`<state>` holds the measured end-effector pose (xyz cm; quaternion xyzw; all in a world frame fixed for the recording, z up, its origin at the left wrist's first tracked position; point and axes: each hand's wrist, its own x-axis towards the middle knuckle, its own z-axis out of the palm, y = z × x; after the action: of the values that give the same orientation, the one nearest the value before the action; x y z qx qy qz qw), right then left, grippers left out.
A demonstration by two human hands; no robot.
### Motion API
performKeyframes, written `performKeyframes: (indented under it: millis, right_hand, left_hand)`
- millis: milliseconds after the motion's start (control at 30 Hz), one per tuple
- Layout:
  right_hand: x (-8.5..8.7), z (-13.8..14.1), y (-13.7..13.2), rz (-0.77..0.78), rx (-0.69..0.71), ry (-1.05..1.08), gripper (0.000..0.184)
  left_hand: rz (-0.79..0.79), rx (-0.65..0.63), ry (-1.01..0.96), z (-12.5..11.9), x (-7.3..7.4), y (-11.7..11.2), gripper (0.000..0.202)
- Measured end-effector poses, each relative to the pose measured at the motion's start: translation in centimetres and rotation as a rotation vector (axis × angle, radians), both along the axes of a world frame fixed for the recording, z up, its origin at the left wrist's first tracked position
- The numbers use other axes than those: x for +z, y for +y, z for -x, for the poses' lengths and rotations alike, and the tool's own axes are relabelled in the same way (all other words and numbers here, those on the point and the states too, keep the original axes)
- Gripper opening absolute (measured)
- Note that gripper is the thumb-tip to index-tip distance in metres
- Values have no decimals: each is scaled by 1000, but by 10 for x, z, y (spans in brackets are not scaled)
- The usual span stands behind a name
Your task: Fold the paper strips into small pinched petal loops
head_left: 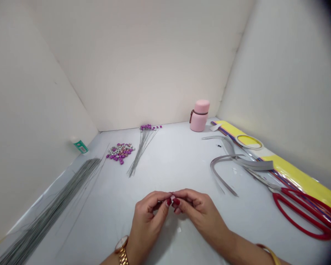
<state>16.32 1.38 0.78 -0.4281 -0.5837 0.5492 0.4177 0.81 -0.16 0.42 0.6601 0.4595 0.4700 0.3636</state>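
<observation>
Fingertips (169,201) of my left hand (146,221) and right hand (200,215) are pinched closed, meeting on something tiny and pale (172,195) I can't identify, held just above the table (176,158). Gray strips (223,173) and red scissors (300,213) lie to my right; beads (120,153) lie ahead.

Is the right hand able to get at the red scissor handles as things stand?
Probably yes. The right hand is pinched together with the left hand, but open tabletop leads to the red-handled scissors. The flat gray strips lie mostly beyond that path and seem unlikely to block it.
</observation>
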Motion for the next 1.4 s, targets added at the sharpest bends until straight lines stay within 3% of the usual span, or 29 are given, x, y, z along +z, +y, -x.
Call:
performKeyframes:
  millis: [167, 467, 700, 800, 1067, 1400]
  right_hand:
    - [-3, -2, -2, -38, 5, -49, 19]
    - [3, -4, -4, -257, 67, -219, 19]
    - [-1, 0, -10, -394, 4, -334, 20]
    - [-1, 1, -10, -380, -11, -315, 21]
    - [0, 0, -3, -76, -3, -84, 26]
    - [-3, -1, -2, -69, -24, -94, 22]
  left_hand:
    - [-125, 10, 96, 0, 2, 0, 19]
    - [-348, 53, 221, -2, 4, 2, 17]
    - [-443, 129, 324, -6, -2, 0, 15]
    - [-378, 121, 285, -6, -1, 0, 15]
    - [-126, -44, 70, 1, 5, 3, 21]
    - [-7, 22, 30, -2, 0, 1, 15]
